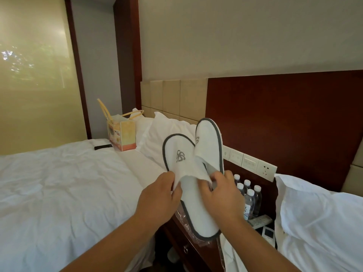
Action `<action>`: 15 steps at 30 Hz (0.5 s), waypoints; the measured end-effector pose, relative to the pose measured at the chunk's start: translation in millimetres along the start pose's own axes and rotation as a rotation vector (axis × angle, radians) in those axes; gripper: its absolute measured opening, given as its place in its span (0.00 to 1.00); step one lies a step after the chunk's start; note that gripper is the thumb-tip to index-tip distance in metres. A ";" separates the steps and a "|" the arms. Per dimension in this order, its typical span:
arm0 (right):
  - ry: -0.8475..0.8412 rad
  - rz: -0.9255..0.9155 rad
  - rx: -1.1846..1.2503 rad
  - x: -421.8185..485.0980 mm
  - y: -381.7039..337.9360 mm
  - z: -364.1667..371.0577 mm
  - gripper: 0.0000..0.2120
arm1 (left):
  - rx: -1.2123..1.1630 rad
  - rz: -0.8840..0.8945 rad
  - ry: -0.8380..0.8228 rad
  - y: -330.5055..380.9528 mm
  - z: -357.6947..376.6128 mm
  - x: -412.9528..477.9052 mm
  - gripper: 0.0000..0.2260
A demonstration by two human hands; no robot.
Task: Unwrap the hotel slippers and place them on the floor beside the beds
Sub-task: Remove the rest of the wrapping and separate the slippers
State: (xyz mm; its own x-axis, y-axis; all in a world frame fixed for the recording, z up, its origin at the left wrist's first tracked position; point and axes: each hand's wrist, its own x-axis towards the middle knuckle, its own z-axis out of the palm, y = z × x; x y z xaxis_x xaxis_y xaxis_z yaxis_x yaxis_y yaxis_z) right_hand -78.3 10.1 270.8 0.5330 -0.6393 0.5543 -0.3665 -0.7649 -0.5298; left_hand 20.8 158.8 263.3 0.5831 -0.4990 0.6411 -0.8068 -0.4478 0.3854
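Two white hotel slippers with grey trim and a grey logo are held up in front of me, above the nightstand between the beds. My left hand (160,195) grips the left slipper (181,154) at the edge of its toe cover. My right hand (220,193) holds the right slipper (209,142), which stands more upright with its toe pointing up. The two slippers overlap and touch in the middle. A clear plastic wrapper (186,222) lies crumpled on the nightstand below them.
A dark wooden nightstand (188,246) carries several water bottles (249,199) and a remote (260,220). A bed (64,187) with a yellow bag (121,132) and black phone (103,147) lies left; another bed's pillow (318,218) is right. Wall switches (249,163) sit behind.
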 end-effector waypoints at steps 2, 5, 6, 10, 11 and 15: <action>-0.053 -0.019 -0.051 7.5 0.3 -2.9 0.15 | 0.058 0.087 -0.030 -0.7 -3.8 -3.4 0.12; -0.089 0.007 0.009 20.9 1.2 -6.1 0.11 | 0.131 0.148 -0.053 -1.3 -10.8 -5.5 0.11; -0.090 0.015 0.037 24.3 1.5 -7.2 0.11 | 0.150 0.144 -0.052 -2.8 -14.1 -3.9 0.11; -0.116 -0.024 0.091 23.8 -0.3 -4.3 0.13 | 0.228 0.116 -0.067 -8.6 -24.8 4.9 0.10; -0.118 -0.035 0.118 20.8 -1.8 -1.7 0.13 | 0.241 0.099 -0.083 -9.9 -25.1 4.8 0.10; -0.114 -0.075 0.142 13.7 -4.4 5.2 0.12 | 0.261 0.033 -0.091 -19.3 -24.4 1.9 0.10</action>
State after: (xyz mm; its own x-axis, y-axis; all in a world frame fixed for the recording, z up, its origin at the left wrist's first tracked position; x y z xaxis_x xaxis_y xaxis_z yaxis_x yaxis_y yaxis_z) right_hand -65.5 5.1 277.4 0.6402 -0.5620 0.5238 -0.2159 -0.7860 -0.5793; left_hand 35.1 184.6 273.3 0.5726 -0.5759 0.5835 -0.7808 -0.6001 0.1738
